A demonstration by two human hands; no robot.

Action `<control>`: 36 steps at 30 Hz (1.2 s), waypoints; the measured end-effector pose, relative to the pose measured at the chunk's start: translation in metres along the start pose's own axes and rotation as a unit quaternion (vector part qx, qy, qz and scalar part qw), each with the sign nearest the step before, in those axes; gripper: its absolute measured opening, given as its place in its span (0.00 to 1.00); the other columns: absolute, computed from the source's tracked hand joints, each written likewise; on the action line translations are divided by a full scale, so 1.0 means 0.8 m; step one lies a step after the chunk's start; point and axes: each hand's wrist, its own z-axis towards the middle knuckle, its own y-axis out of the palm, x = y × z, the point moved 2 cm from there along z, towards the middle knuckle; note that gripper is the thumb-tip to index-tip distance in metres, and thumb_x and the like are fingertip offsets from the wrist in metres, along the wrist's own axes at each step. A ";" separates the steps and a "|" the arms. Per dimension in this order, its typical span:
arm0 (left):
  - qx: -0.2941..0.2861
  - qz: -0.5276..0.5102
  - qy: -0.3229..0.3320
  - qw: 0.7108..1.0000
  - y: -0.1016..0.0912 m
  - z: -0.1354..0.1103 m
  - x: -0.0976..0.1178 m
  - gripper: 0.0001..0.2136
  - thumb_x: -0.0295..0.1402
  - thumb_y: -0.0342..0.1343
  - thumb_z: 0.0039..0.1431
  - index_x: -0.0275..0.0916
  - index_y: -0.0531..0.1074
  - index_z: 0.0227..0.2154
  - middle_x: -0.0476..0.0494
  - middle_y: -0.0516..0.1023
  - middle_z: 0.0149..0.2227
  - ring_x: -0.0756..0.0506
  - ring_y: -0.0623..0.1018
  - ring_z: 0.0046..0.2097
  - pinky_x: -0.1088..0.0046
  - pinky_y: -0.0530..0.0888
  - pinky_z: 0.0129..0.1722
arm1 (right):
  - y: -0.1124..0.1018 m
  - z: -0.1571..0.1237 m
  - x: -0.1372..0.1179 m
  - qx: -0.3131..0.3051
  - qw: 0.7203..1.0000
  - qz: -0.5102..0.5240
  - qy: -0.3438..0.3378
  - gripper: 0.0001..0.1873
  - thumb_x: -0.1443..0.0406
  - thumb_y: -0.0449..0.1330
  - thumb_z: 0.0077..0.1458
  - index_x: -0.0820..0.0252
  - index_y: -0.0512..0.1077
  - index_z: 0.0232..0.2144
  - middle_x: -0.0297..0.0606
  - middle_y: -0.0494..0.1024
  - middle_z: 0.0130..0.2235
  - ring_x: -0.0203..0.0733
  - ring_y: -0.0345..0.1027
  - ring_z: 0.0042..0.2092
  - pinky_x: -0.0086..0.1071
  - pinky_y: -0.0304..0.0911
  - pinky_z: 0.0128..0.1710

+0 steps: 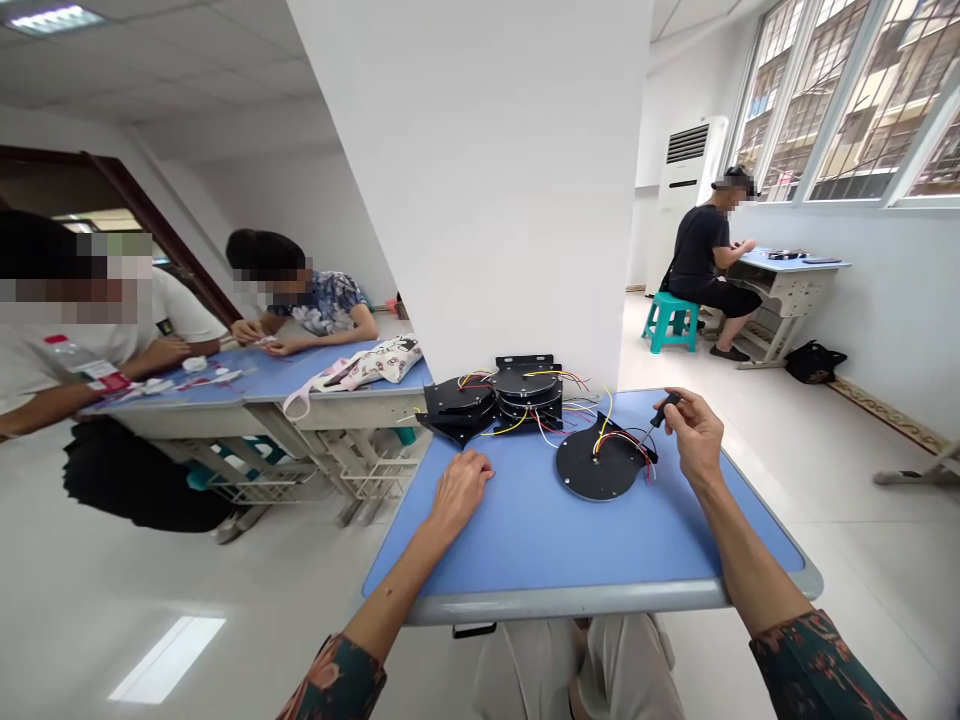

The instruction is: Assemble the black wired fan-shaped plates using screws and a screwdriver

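Right hand: the right hand (697,432) is closed in a fingertip pinch on a small black-handled screwdriver (664,409), with the wrist lifted off the blue desk (570,555).

Screwdriver: it slants down and to the left from the fingers, its tip ending among the wires (624,442). Whether it sits in a screw is too small to tell.

Black disc: the black disc (591,472) lies flat on the desk, just left of and slightly below the right hand. It sits between the two hands, nearer the right one.

Why held so: the light pinch high on the handle looks suited to fine turning rather than force. The disc's flat lie seems to keep its wired face up toward the tool.

Left hand: the left hand (461,490) rests palm down with its fingers loosely spread, holding nothing. The disc is off to its right, apart and untouched. The hand appears to be steadying the person, not the part.

Stack of discs: the stack of discs (525,392) stands beyond the left hand's fingertips, at the desk's far edge against the white pillar (480,180), apparently parked out of both hands' way.

Room: co-workers (315,300) sit at desks well out past the left hand. Another person (705,260) sits by the windows, far beyond the right hand.
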 end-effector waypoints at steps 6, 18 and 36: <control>0.086 -0.110 0.070 0.988 -0.004 0.019 0.060 0.08 0.34 0.58 0.64 0.40 0.78 0.43 0.40 0.80 0.44 0.38 0.75 0.49 0.59 0.73 0.54 | 0.000 -0.001 -0.003 -0.001 1.000 0.001 0.002 0.16 0.62 0.66 0.53 0.59 0.76 0.45 0.36 0.81 0.32 0.32 0.62 0.24 0.28 0.59 0.22; -0.070 -0.185 0.162 0.967 0.048 0.083 0.236 0.12 0.24 0.53 0.64 0.39 0.81 0.42 0.41 0.82 0.39 0.43 0.77 0.45 0.67 0.71 0.49 | -0.003 -0.006 -0.019 0.049 0.996 0.064 -0.031 0.15 0.60 0.66 0.58 0.59 0.73 0.46 0.37 0.80 0.35 0.33 0.66 0.25 0.29 0.67 0.20; -0.096 -0.359 0.156 0.915 0.007 0.021 0.192 0.15 0.34 0.54 0.68 0.38 0.82 0.30 0.45 0.79 0.33 0.48 0.77 0.37 0.73 0.71 0.39 | 0.065 -0.005 -0.070 -0.224 0.968 -0.113 0.000 0.15 0.59 0.64 0.58 0.58 0.75 0.46 0.33 0.76 0.30 0.32 0.66 0.24 0.27 0.68 0.20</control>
